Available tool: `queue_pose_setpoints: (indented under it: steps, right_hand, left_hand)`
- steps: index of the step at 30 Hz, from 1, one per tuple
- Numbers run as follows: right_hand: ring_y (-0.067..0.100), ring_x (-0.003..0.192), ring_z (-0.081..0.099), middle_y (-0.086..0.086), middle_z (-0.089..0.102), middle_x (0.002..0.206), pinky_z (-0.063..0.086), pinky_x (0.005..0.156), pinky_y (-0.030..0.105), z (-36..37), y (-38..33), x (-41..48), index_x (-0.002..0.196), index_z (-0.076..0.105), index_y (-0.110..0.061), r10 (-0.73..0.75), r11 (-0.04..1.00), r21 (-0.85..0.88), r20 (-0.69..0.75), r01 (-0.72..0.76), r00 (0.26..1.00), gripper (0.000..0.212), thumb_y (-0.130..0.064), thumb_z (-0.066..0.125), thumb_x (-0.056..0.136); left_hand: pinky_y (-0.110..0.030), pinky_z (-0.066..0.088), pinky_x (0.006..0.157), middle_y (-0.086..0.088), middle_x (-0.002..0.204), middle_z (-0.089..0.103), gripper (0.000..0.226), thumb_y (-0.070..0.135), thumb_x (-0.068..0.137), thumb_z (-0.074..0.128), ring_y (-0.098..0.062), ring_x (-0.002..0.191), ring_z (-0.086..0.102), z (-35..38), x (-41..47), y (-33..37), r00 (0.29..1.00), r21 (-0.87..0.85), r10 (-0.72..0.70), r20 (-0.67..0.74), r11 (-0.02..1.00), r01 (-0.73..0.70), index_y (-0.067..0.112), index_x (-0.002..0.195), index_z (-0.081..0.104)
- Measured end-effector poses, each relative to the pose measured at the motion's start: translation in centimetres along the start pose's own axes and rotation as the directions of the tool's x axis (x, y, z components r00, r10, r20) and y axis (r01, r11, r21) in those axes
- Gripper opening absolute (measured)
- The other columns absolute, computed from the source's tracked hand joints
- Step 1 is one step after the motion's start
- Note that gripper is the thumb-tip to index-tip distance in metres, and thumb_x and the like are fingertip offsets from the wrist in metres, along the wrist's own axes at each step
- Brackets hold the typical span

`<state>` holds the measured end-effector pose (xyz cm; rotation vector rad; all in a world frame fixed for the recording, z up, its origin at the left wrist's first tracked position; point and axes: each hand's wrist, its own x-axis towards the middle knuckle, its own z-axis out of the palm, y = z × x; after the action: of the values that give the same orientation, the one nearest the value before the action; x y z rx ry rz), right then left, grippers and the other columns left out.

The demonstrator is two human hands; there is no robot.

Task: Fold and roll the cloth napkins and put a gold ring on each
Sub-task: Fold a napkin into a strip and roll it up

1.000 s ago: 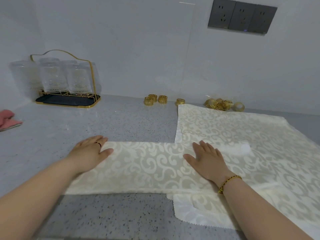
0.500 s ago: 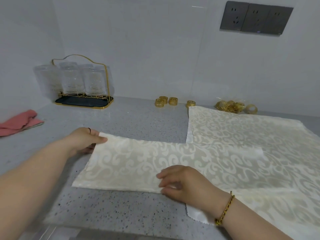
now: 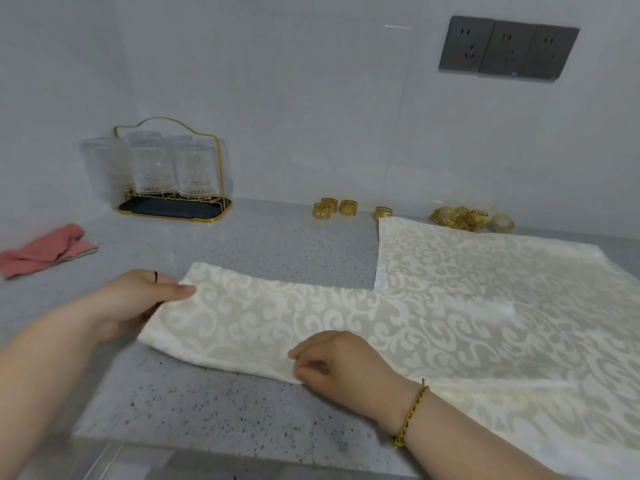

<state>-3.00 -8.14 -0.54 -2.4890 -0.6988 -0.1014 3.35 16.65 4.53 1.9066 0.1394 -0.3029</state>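
A cream damask napkin folded into a long band [image 3: 263,323] lies across the grey counter, its right part resting on a spread napkin [image 3: 502,282] of the same cloth. My left hand [image 3: 138,303] pinches the band's far left corner, thumb on top. My right hand [image 3: 343,362] pinches the band's near edge around its middle. Several gold rings [image 3: 348,207] stand along the wall, and a further heap of gold rings [image 3: 464,218] lies just behind the spread napkin.
A gold wire rack with upturned glasses [image 3: 173,174] stands at the back left. A pink cloth [image 3: 45,252] lies at the far left. The counter's front edge [image 3: 242,459] runs close below my arms. Grey wall sockets [image 3: 505,46] sit high on the right.
Both hands lay flat on the band a second ago. The left now pinches the far left corner and the right has come to the near edge and pinches it; that edge is slightly lifted.
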Motion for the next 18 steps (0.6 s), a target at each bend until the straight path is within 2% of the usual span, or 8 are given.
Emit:
queue_pose_setpoints:
  steps: [3,5,7,9,11,13,15,18]
  right_hand:
    - [0.0,0.085,0.056,-0.002,0.067,0.104,0.044,0.086,0.013,-1.3,-1.5,1.1,0.106,0.066,-0.012,0.179,0.94,0.3,-0.035,-0.161,0.983,0.023,-0.025,0.058,0.088]
    - [0.0,0.077,0.057,-0.006,0.064,0.09,0.048,0.079,0.012,-3.0,-2.7,1.9,0.096,0.063,-0.016,0.333,0.751,0.621,-0.067,-0.222,0.941,0.012,-0.024,0.057,0.089]
    - [0.007,0.077,0.06,-0.005,0.062,0.084,0.052,0.076,0.019,-4.5,-3.2,2.6,0.084,0.057,-0.019,0.432,0.574,0.79,-0.068,-0.216,0.899,0.011,-0.026,0.052,0.091]
    - [0.013,0.077,0.06,-0.001,0.062,0.084,0.052,0.076,0.024,-5.8,-3.5,3.1,0.084,0.057,-0.017,0.465,0.496,0.842,-0.05,-0.213,0.884,0.019,-0.032,0.049,0.092]
    - [0.017,0.079,0.059,0.005,0.063,0.09,0.052,0.077,0.025,-6.7,-3.3,3.1,0.093,0.063,-0.008,0.488,0.485,0.84,-0.03,-0.243,0.872,0.032,-0.037,0.048,0.092]
    - [0.019,0.085,0.062,0.009,0.066,0.096,0.051,0.076,0.024,-7.4,-2.7,2.7,0.101,0.064,-0.004,0.539,0.491,0.824,-0.032,-0.283,0.842,0.039,-0.039,0.049,0.091]
    - [0.017,0.078,0.062,0.008,0.066,0.09,0.047,0.067,0.021,-8.2,-1.7,2.1,0.088,0.063,-0.007,0.609,0.494,0.808,-0.057,-0.322,0.791,0.029,-0.035,0.053,0.089]
    - [0.017,0.058,0.045,0.01,0.048,0.072,0.034,0.051,0.024,-8.9,0.3,1.0,0.064,0.044,-0.012,0.691,0.528,0.761,-0.125,-0.379,0.712,0.025,-0.013,0.054,0.087]
  left_hand:
    - [-0.016,0.049,0.042,-0.008,0.064,0.071,0.03,0.008,0.083,0.058,-0.013,0.046,0.064,0.8,-0.9,1.7,0.996,-0.16,0.084,0.009,0.984,-0.082,0.009,0.056,0.07]
    - [-0.013,0.046,0.039,-0.001,0.056,0.069,0.028,0.008,0.083,0.058,-0.008,0.043,0.062,2.5,-1.4,3.4,0.986,-0.196,0.166,0.001,0.967,-0.163,0.011,0.057,0.07]
    - [-0.012,0.046,0.042,0.001,0.05,0.065,0.017,0.007,0.083,0.059,-0.007,0.042,0.06,4.9,-1.9,5.1,0.974,-0.185,0.224,0.013,0.958,-0.218,0.01,0.067,0.064]
    - [-0.02,0.046,0.056,-0.002,0.057,0.066,0.014,0.009,0.084,0.061,-0.011,0.055,0.062,7.3,-2.0,6.1,0.959,-0.121,0.282,0.033,0.953,-0.276,0.011,0.07,0.063]
    - [-0.025,0.043,0.067,-0.005,0.072,0.066,0.017,0.017,0.087,0.059,-0.017,0.071,0.059,9.5,-2.1,6.8,0.935,-0.049,0.351,0.056,0.936,-0.349,0.011,0.073,0.065]
    - [-0.019,0.044,0.07,-0.001,0.08,0.067,0.026,0.025,0.092,0.05,-0.013,0.077,0.06,11.3,-2.2,7.2,0.91,0.018,0.393,0.129,0.917,-0.399,0.012,0.076,0.067]
    - [-0.012,0.043,0.079,0.008,0.089,0.067,0.033,0.029,0.095,0.04,-0.005,0.087,0.06,12.7,-2.3,7.2,0.87,0.015,0.399,0.291,0.907,-0.421,0.02,0.08,0.067]
    - [-0.016,0.041,0.094,0.015,0.108,0.063,0.032,0.032,0.096,0.033,0.001,0.104,0.057,14.1,-2.3,6.6,0.789,-0.1,0.374,0.487,0.921,-0.376,0.03,0.091,0.065]
